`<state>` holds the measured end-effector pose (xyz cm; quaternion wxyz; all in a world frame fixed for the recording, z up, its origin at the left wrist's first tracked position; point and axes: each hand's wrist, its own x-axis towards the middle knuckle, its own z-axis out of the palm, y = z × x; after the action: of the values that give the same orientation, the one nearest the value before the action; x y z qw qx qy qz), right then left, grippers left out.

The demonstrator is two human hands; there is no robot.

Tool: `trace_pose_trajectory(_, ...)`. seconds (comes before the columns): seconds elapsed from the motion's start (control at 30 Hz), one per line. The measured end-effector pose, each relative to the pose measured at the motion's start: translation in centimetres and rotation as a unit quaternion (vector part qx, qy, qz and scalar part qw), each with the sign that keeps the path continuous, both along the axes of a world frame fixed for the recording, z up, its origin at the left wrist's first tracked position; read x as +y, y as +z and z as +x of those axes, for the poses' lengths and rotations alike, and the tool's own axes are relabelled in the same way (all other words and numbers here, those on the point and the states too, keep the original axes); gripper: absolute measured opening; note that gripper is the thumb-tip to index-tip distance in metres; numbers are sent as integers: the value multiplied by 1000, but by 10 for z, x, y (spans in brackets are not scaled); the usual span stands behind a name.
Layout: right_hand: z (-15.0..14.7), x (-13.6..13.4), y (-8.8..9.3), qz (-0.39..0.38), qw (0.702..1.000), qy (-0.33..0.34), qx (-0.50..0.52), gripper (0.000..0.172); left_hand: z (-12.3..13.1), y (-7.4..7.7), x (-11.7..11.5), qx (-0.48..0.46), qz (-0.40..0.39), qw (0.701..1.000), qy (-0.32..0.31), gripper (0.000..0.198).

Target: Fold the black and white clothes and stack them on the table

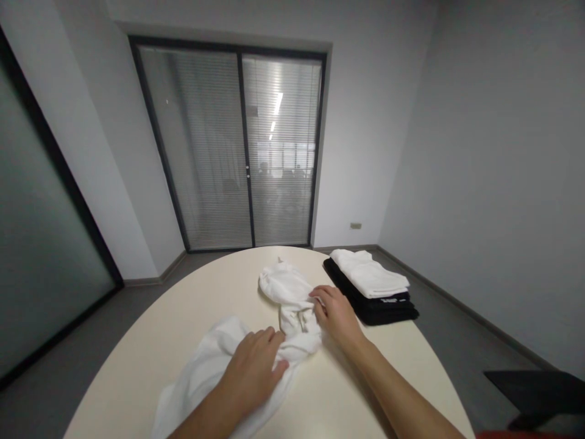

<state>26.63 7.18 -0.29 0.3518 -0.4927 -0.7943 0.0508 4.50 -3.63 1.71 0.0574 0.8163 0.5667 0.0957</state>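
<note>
A crumpled white garment (286, 285) lies twisted across the table, its far end bunched and its near part spread towards me. My left hand (256, 366) rests on the near part, fingers over the cloth and thumb held apart from them. Further right, my right hand (336, 314) has fingers and thumb closed on the garment's right edge, near its bunched middle. My left hand and forearm cover some of the near cloth.
A folded white garment (370, 274) sits on folded black clothes (388, 314) at the right of the round, cream table (219, 283). A black chair part (539, 390) stands at the lower right. Glass doors with blinds (205, 152) are beyond the table.
</note>
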Motion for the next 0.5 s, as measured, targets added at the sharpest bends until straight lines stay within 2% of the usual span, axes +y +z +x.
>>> trace_pose_trajectory(0.1,-10,-9,0,-41,998,6,-38,29,14,6,-10,45,12,995,-87,18)
trace_pose_trajectory(0.17,-14,-10,-5,-84,995,15,-42,26,19,12,-16,50,-6,985,-167,16)
trace_pose_trajectory(0.27,-12,-5,-14,-168,986,-8,-16,19,18,22,-24,-40,-66,963,-257,18)
trace_pose_trajectory(0.37,-6,8,-24,-209,976,-52,43,22,11,26,-23,-189,-106,943,-251,25)
trace_pose_trajectory(0.43,-2,17,-32,-202,971,-56,113,25,6,21,-18,-243,-99,943,-204,27)
trace_pose_trajectory(0.5,0,24,-39,-192,962,-38,190,32,1,9,-10,-242,-65,958,-135,31)
